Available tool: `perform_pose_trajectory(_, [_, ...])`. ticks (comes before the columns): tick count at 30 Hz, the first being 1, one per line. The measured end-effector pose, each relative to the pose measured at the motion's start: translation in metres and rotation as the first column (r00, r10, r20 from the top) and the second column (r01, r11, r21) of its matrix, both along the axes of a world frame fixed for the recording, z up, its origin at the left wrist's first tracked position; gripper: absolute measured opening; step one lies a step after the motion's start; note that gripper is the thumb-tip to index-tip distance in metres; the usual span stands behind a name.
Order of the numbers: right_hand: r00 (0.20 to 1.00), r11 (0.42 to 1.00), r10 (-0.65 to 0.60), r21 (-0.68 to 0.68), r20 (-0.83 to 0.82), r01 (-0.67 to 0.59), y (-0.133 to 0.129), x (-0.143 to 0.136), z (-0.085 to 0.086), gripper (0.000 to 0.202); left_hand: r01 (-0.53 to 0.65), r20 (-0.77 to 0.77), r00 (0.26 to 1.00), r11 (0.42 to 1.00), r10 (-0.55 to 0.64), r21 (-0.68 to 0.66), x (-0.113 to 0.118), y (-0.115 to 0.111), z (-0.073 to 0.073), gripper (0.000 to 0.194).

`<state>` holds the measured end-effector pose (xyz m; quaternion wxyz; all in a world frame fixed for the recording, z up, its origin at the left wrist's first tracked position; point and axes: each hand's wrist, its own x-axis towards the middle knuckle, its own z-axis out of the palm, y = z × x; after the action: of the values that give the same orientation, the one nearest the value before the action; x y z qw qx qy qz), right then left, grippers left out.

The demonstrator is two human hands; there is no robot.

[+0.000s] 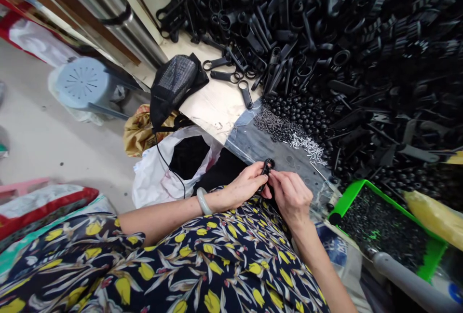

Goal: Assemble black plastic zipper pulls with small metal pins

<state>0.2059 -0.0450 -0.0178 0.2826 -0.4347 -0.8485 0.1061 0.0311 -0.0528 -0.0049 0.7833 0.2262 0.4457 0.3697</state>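
A small black plastic part with a ring-shaped end (268, 164) is gripped in my left hand (249, 183), over my lap at the table's edge. My right hand (293, 197) has its thumb and fingers pinched together against that part; anything tiny between the fingertips is hidden. Just beyond my hands, on a grey cloth (249, 134), lie small silver pins (307, 148), a heap of tiny dark pieces (273, 122) and shiny black beads (302, 109). Loose black ringed handles (245, 94) lie on the pale tabletop.
A large pile of black plastic parts (282, 23) covers the back and right. At right stands a green dustpan-like scoop (352, 190) full of black bits. A black mesh pouch (177, 81), steel flask (133, 28), white plastic bag (154, 185) and blue stool (83, 81) are left.
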Motion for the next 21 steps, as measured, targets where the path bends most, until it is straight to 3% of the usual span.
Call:
perform_pose_trajectory(6, [0.992,0.997,0.073,0.024,0.106,-0.076,0.006,0.001,0.007,0.019,0.053,-0.061,0.997,0.996,-0.049,0.066,-0.003,0.002,-0.003,0.011])
perform_pose_trajectory(11, [0.992,0.999,0.045,0.021,0.121,-0.048,0.004,-0.003,0.009,0.018,0.089,-0.189,0.980,0.984,-0.059,0.156,-0.003,0.006,-0.008,0.013])
perform_pose_trajectory(15, [0.999,0.996,-0.021,-0.084,0.032,0.024,0.002,-0.004,0.009,0.011,0.134,-0.245,0.966,0.974,-0.086,0.185,-0.005,0.008,-0.015,0.013])
perform_pose_trajectory(21, [0.988,0.950,-0.129,-0.297,-0.080,0.100,0.006,-0.007,0.019,0.006,0.108,-0.137,0.987,0.982,-0.087,0.154,-0.006,0.011,-0.014,0.018])
